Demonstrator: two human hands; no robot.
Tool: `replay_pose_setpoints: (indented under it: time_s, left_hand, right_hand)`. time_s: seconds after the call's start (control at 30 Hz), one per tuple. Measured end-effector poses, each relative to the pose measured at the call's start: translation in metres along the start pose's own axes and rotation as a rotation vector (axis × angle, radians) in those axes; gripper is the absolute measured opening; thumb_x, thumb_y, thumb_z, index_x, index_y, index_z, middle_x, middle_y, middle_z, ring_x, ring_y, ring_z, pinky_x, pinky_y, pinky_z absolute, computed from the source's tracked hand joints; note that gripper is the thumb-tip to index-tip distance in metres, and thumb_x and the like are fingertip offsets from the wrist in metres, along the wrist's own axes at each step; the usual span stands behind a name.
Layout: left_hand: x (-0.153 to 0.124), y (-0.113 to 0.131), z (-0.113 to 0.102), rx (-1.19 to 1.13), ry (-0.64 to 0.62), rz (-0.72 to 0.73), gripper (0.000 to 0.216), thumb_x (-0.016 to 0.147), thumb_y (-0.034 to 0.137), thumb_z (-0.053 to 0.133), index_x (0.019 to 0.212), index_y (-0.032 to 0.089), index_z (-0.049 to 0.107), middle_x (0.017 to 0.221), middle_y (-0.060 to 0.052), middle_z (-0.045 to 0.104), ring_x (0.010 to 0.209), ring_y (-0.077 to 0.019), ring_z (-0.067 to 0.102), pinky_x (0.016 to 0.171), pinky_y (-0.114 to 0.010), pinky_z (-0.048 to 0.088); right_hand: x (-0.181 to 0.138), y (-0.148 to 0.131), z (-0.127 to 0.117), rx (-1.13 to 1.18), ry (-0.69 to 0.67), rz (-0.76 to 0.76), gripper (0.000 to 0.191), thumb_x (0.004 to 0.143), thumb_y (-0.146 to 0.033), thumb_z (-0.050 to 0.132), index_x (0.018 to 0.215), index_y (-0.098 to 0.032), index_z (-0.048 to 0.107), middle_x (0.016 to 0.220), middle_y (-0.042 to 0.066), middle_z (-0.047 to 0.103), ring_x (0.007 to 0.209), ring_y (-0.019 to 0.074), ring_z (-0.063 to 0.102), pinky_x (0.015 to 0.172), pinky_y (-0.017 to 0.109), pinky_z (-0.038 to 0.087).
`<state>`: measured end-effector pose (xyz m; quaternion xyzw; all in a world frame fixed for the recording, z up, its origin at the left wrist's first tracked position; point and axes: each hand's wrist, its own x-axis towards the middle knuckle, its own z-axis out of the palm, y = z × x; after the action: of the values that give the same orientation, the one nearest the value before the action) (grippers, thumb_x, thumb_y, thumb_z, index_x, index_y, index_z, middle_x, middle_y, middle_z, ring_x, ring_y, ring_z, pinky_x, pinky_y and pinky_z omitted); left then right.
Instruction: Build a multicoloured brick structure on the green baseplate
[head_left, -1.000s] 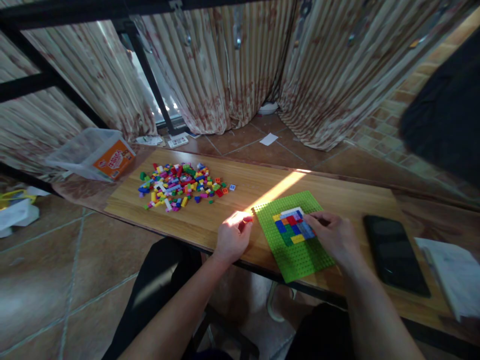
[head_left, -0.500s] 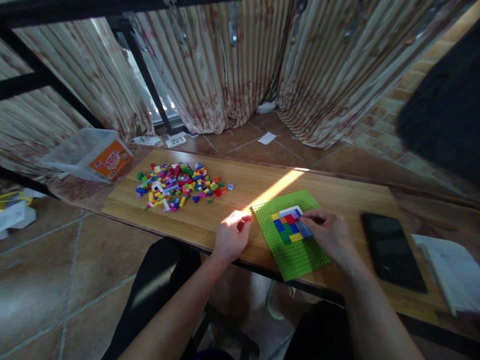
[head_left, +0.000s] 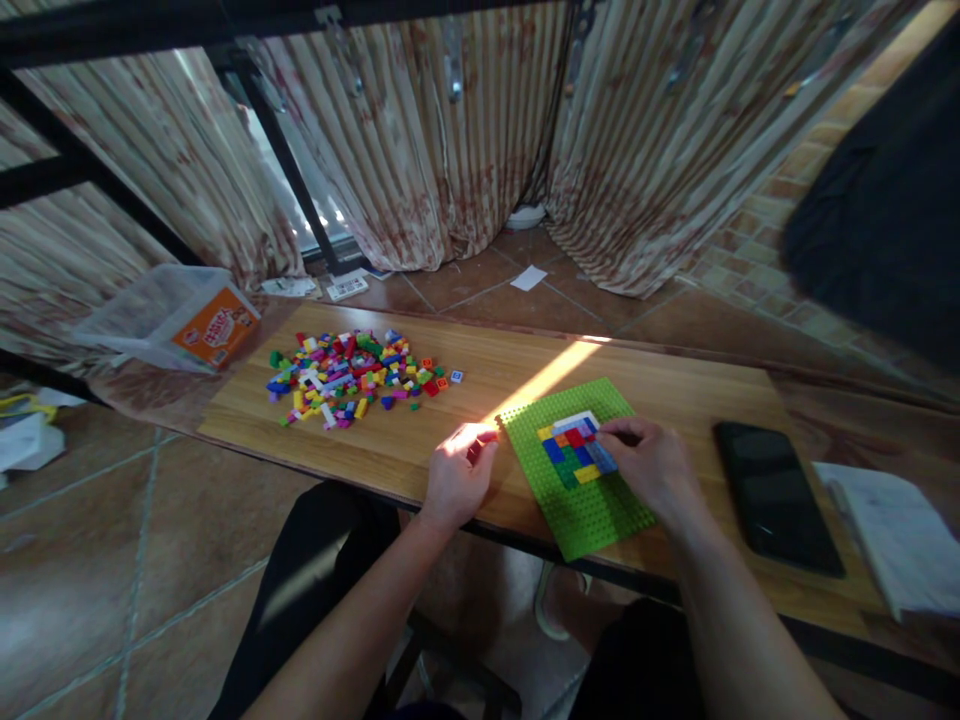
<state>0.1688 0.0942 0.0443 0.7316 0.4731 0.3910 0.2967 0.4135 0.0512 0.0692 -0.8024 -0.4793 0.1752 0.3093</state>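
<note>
A green studded baseplate (head_left: 607, 520) lies on the wooden table, with a patch of colored building bricks (head_left: 577, 450) fixed near its middle: white, red, blue, green, yellow and orange. My right hand (head_left: 652, 460) reaches over the plate from the right, thumb and index finger pinched on a small brick at the patch's upper right edge. The fingertips partly hide that brick. Just left of the plate, my left hand (head_left: 461, 475) is closed in a pinch in a strip of sunlight. A reddish spot shows at its fingertips; whether it is a brick or lit skin is unclear.
Loose bricks (head_left: 345, 375) are heaped on the left part of the table (head_left: 420, 450). A clear plastic bin (head_left: 150, 325) with an orange label stands beyond its left end. To the right lie a black phone-like device (head_left: 776, 500) and an open notebook (head_left: 900, 540).
The view has shifted slightly, so the scene sits a little further left. Both hands keep nearly the same pinched poses, and the brick patch looks the same.
</note>
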Motion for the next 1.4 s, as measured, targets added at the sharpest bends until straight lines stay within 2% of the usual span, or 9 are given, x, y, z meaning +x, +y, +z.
replay_pose_setpoints:
  time_s: [0.17,0.3,0.43,0.53,0.73,0.9,1.03,1.2,1.4]
  left_hand:
    - [-0.001,-0.002,0.0,-0.041,-0.003,-0.015,0.015,0.087,0.021,0.058,0.098,0.018,0.069,0.096,-0.005,0.073,0.08,-0.0146,0.066,0.073,-0.025,0.052]
    - [-0.002,-0.004,0.001,-0.051,-0.023,-0.029,0.019,0.087,0.02,0.058,0.103,0.019,0.068,0.101,-0.005,0.073,0.082,-0.0143,0.066,0.073,-0.024,0.053]
    - [-0.002,-0.004,0.001,-0.069,-0.045,-0.036,0.023,0.087,0.02,0.057,0.108,0.02,0.067,0.101,-0.004,0.072,0.078,-0.0127,0.066,0.07,-0.023,0.053]
    - [-0.003,-0.003,0.0,-0.102,-0.052,-0.019,0.024,0.087,0.021,0.059,0.11,0.019,0.067,0.101,-0.004,0.072,0.082,-0.0138,0.066,0.071,-0.024,0.053]
    - [-0.006,0.0,-0.004,-0.234,-0.133,-0.005,0.031,0.087,0.025,0.062,0.117,0.019,0.063,0.104,-0.006,0.071,0.085,-0.0147,0.067,0.079,-0.026,0.055]
    - [-0.005,0.002,-0.009,-0.279,-0.146,0.021,0.026,0.087,0.026,0.062,0.111,0.017,0.064,0.101,-0.007,0.07,0.09,-0.0165,0.067,0.082,-0.027,0.055]
    - [-0.004,0.001,-0.012,-0.314,-0.154,0.038,0.019,0.088,0.025,0.061,0.104,0.017,0.065,0.097,-0.006,0.069,0.092,-0.0173,0.066,0.084,-0.028,0.054]
    - [-0.004,-0.006,-0.013,-0.372,-0.196,-0.015,0.021,0.09,0.025,0.055,0.107,0.018,0.065,0.099,-0.006,0.07,0.092,-0.0185,0.067,0.085,-0.03,0.054]
    - [-0.004,-0.006,-0.012,-0.422,-0.226,-0.039,0.021,0.092,0.028,0.054,0.107,0.017,0.064,0.095,-0.005,0.069,0.085,-0.017,0.067,0.08,-0.029,0.054]
  right_hand:
    - [-0.002,0.002,-0.004,0.026,0.008,-0.01,0.03,0.078,-0.042,0.058,0.084,-0.018,0.074,0.077,0.006,0.074,0.07,0.0219,0.067,0.063,0.032,0.046]
    - [-0.013,-0.014,-0.001,0.127,0.101,-0.187,0.029,0.085,-0.04,0.054,0.088,-0.019,0.072,0.085,0.007,0.073,0.074,0.0197,0.066,0.069,0.033,0.049]
    - [-0.029,-0.038,0.014,0.217,-0.012,-0.41,0.023,0.089,-0.035,0.053,0.092,-0.021,0.07,0.092,0.006,0.072,0.082,0.019,0.066,0.075,0.033,0.051]
    - [-0.037,-0.05,0.029,0.222,-0.088,-0.504,0.019,0.09,-0.031,0.054,0.096,-0.021,0.069,0.09,0.006,0.071,0.08,0.0185,0.065,0.074,0.033,0.052]
    - [-0.045,-0.058,0.05,0.27,-0.187,-0.541,0.019,0.09,-0.024,0.055,0.102,-0.022,0.069,0.092,0.006,0.069,0.079,0.0169,0.065,0.073,0.029,0.051]
    - [-0.047,-0.056,0.056,0.259,-0.201,-0.566,0.02,0.09,-0.02,0.054,0.103,-0.024,0.069,0.095,0.005,0.069,0.083,0.017,0.065,0.075,0.03,0.052]
    - [-0.049,-0.054,0.061,0.201,-0.18,-0.657,0.022,0.093,-0.02,0.05,0.105,-0.024,0.068,0.095,0.005,0.068,0.086,0.0173,0.064,0.076,0.029,0.052]
    - [-0.052,-0.055,0.064,0.147,-0.132,-0.736,0.021,0.097,-0.025,0.047,0.102,-0.021,0.067,0.094,0.006,0.069,0.085,0.0174,0.064,0.077,0.029,0.051]
    - [-0.055,-0.059,0.061,0.088,-0.112,-0.713,0.021,0.097,-0.027,0.048,0.094,-0.02,0.068,0.089,0.006,0.069,0.083,0.018,0.064,0.076,0.03,0.05]
